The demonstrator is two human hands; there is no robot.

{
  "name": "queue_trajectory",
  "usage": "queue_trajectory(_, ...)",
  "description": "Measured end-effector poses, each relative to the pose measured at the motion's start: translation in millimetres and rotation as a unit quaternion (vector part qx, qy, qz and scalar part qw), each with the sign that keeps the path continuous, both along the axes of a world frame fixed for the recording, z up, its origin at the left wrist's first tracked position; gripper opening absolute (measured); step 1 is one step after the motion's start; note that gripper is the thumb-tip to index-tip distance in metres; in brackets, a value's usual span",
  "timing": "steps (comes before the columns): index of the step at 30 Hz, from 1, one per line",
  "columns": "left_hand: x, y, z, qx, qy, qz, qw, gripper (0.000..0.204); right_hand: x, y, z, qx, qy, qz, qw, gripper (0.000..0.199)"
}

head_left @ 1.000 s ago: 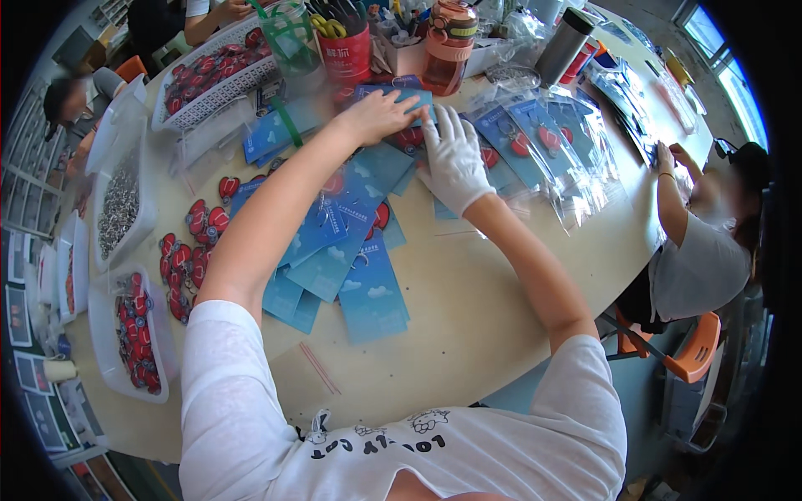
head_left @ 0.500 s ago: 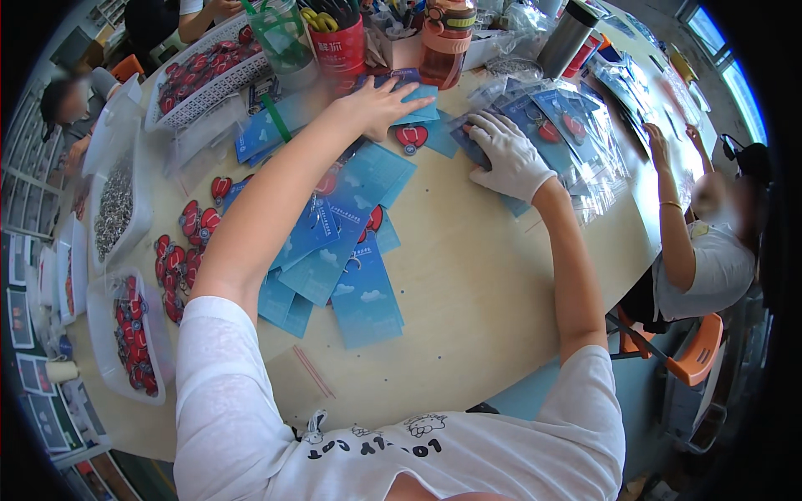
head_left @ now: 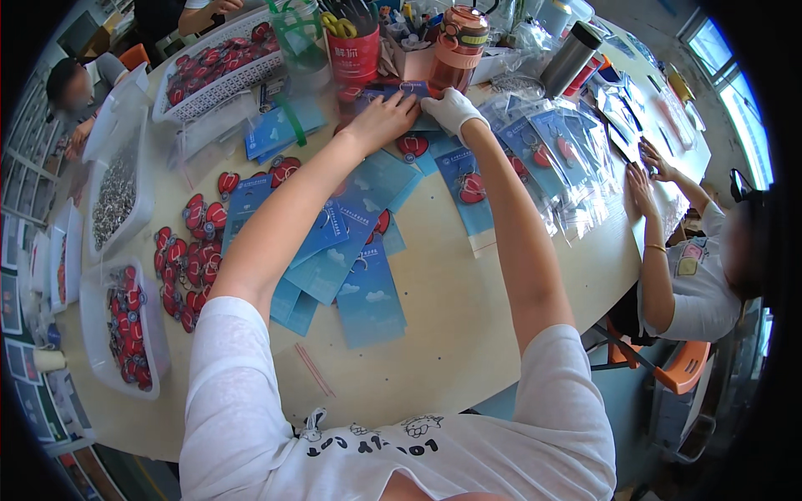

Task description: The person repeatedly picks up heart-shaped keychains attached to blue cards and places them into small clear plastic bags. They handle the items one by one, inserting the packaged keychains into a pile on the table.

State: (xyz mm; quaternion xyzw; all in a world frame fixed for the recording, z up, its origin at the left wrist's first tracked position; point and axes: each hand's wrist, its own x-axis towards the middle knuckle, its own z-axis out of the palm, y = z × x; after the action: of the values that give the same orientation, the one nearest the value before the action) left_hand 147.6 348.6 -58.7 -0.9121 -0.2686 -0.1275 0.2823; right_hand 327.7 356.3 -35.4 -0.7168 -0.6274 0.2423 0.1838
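Note:
My bare left hand [head_left: 383, 123] lies palm down with stretched fingers on blue cards at the far side of the table. Beside its fingertips, my right hand [head_left: 451, 110], in a white glove, closes its fingers at the edge of a blue card [head_left: 413, 88]; its fingertips are partly hidden. A red keychain charm [head_left: 412, 146] shows just below the two hands. Under my left forearm, blue cards [head_left: 368, 288] lie in an overlapping heap, some with metal rings. Right of my right forearm are clear-bagged cards with red charms [head_left: 543, 156].
Loose red charms [head_left: 200, 213] lie left of the heap. Plastic bins hold charms [head_left: 129, 334] and metal rings [head_left: 117, 209]; a white basket [head_left: 221, 71] stands behind. A red cup [head_left: 355, 57], a drink bottle [head_left: 459, 50] and a steel flask [head_left: 572, 58] stand far off. A co-worker sits right.
My right hand has moved left and away from me, off the bagged cards to beside my left hand. A card with a red charm now shows where it was. My left hand's fingers are less spread.

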Motion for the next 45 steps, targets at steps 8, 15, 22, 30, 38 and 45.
queue_trajectory(8, -9.2, -8.1, 11.7, -0.022, -0.070, -0.054, 0.996, 0.026, 1.3, -26.8, 3.5, 0.007, 0.182, 0.058, 0.982, 0.038)
queue_trajectory(15, -71.9, -74.6, 83.7, -0.004, -0.183, -0.119, 0.976, 0.035, 3.4, -74.0, 6.0, 0.122, 0.232, 0.093, 0.960, 0.048)
queue_trajectory(22, -137.8, -220.3, 90.7, -0.055, -0.115, -0.147, 0.981, 0.030, -50.4, -75.9, 35.6, -0.042, -0.243, 0.078, 0.966, 0.061)
queue_trajectory(30, -177.1, -261.3, 52.4, -0.242, -0.071, -0.107, 0.962, 0.047, -15.7, -45.0, 22.3, -0.160, -0.108, 0.203, 0.960, 0.055)
queue_trajectory(38, -186.3, -258.3, 70.6, -0.283, 0.007, -0.055, 0.958, 0.077, -21.9, -66.1, 19.5, -0.090, -0.103, 0.130, 0.982, 0.046)
queue_trajectory(45, -229.4, -329.6, 63.8, -0.283, -0.290, 0.102, 0.909, 0.053, -93.4, -151.1, 48.7, 0.168, 0.008, 0.239, 0.956, 0.041)
